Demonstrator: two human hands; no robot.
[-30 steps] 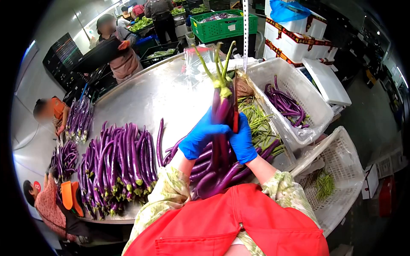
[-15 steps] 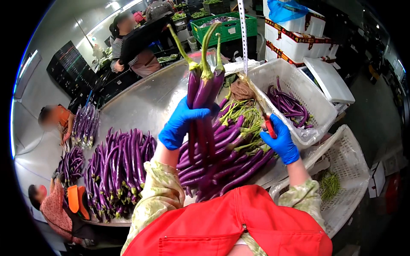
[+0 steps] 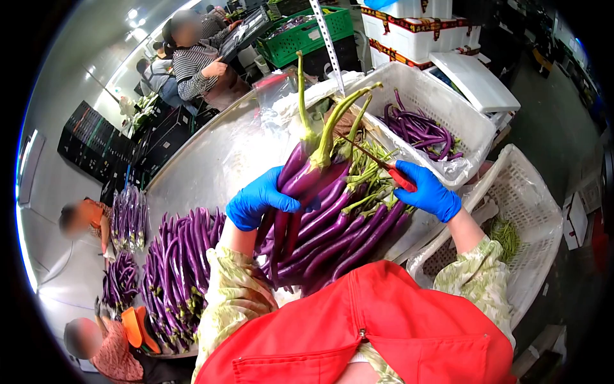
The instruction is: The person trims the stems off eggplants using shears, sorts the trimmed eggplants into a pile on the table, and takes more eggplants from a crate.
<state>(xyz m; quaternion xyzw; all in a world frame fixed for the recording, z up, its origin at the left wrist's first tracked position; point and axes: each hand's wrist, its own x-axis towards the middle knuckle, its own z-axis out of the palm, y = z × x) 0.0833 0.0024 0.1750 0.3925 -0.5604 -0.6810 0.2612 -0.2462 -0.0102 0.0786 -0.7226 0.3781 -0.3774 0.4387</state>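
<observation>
My left hand, in a blue glove, is closed round a bunch of eggplants whose long green stems point up and to the right. In my gloved right hand is a pair of red-handled scissors. Their dark blades reach left towards the stems; I cannot tell whether they touch them. Beneath both hands lies a pile of loose eggplants on the metal table. Green cut stems lie at the pile's far side.
Eggplants in a neat row lie at the left, near an orange tool. A white crate with eggplants stands at the right; a second basket holds green stems. Other people work around the table's far and left sides.
The held eggplants have come lower, their stems now tilting right. The scissors have risen towards the stems with my right hand. The whole view has shifted and turned slightly.
</observation>
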